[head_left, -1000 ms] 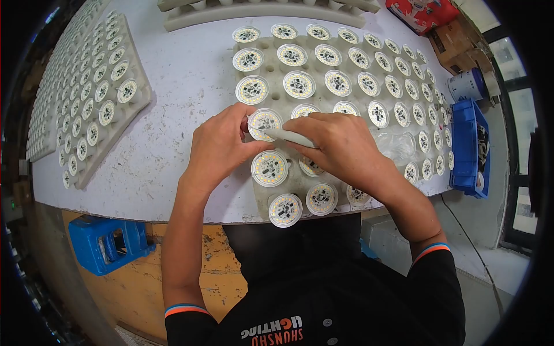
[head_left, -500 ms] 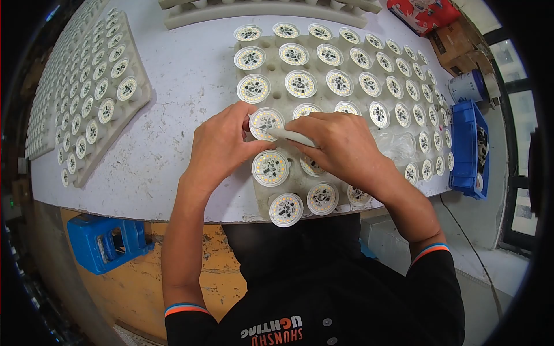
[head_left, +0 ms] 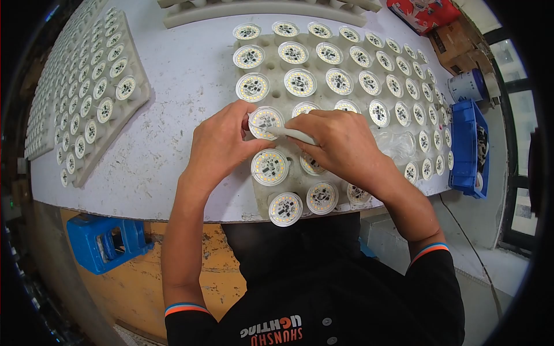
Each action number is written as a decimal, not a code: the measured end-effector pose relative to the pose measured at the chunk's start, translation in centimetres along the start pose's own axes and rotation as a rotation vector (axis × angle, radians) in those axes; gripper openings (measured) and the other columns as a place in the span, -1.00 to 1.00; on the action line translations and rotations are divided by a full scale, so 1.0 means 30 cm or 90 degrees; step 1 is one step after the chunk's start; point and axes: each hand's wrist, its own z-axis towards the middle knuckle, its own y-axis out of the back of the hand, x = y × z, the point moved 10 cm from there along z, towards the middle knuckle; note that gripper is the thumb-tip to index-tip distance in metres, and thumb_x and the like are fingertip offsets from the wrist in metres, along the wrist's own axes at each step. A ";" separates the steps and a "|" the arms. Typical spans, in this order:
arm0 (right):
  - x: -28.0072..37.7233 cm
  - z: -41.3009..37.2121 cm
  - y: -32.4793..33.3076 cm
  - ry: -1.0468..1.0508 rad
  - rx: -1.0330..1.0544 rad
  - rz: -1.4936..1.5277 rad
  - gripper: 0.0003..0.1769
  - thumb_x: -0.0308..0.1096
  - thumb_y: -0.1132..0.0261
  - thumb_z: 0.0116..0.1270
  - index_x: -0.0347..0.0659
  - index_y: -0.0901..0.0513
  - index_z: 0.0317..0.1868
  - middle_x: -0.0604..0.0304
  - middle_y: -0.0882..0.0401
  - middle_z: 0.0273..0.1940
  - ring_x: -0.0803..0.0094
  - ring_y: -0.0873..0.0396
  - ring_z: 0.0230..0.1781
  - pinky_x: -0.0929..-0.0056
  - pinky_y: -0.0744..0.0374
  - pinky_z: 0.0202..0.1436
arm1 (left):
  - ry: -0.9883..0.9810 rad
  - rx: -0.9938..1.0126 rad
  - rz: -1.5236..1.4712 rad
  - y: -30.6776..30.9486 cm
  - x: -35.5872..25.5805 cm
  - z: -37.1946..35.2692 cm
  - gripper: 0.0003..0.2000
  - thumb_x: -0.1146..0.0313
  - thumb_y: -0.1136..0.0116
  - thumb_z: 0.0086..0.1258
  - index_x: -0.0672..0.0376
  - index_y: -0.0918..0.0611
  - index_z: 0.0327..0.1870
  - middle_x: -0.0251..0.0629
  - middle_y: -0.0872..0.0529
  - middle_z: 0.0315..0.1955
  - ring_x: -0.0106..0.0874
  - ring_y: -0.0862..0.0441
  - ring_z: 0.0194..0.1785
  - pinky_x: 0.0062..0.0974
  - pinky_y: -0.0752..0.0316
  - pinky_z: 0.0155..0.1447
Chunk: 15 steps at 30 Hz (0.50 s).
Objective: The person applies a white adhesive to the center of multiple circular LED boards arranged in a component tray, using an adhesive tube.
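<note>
My left hand (head_left: 222,138) curls around the left side of an LED bulb (head_left: 261,118), thumb and fingers at its rim. Its round board carries a ring of yellow LEDs and small dark parts. My right hand (head_left: 343,141) grips a white tapered, pen-like tool (head_left: 299,136), whose tip reaches over the bulb's board; the exact kind of tool does not show. Just below sits another LED bulb (head_left: 270,167) with a fine wire sticking out. All these bulbs stand face up in a pale foam tray (head_left: 264,199), partly covered by my right hand and forearm.
More bulb-filled foam trays (head_left: 141,95) lie on the table's left side, and another tray (head_left: 265,12) is at the back. To the right are a blue bin (head_left: 466,147), a white-and-blue bucket (head_left: 466,86) and cardboard boxes (head_left: 453,43). A blue stool (head_left: 107,242) stands below the table's edge.
Almost nothing differs. Both hands, the bulb and the tool keep nearly the same places, with only a very slight shift of the view.
</note>
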 end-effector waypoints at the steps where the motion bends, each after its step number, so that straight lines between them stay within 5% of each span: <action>1: 0.000 -0.001 0.001 0.002 -0.001 0.001 -0.82 -0.25 -0.34 0.23 -0.16 -0.67 -0.23 0.05 -0.69 -0.39 0.05 -0.69 -0.35 0.08 -0.59 -0.34 | 0.001 0.000 -0.002 -0.001 0.002 0.000 -0.49 0.27 -0.60 -0.06 0.15 -0.65 -0.04 -0.31 -0.73 -0.35 -0.48 -0.66 -0.34 -0.48 -0.57 -0.19; 10: -0.008 0.006 -0.006 -0.012 0.026 -0.002 -0.79 -0.24 -0.34 0.23 -0.15 -0.69 -0.19 0.02 -0.71 -0.35 0.04 -0.69 -0.34 0.10 -0.60 -0.32 | -0.017 -0.010 -0.016 -0.001 0.000 0.001 -0.51 0.31 -0.59 -0.06 0.15 -0.64 -0.06 -0.30 -0.74 -0.34 -0.46 -0.67 -0.33 -0.47 -0.58 -0.17; 15: -0.023 0.003 0.015 -0.008 -0.022 0.071 -0.78 -0.24 -0.37 0.25 -0.12 -0.71 -0.14 0.05 -0.72 -0.31 0.05 -0.69 -0.33 0.13 -0.60 -0.30 | 0.021 0.033 -0.049 0.010 0.020 -0.016 -0.41 0.35 -0.55 -0.01 0.12 -0.61 0.14 -0.25 -0.71 -0.19 -0.46 -0.67 -0.19 -0.47 -0.56 -0.07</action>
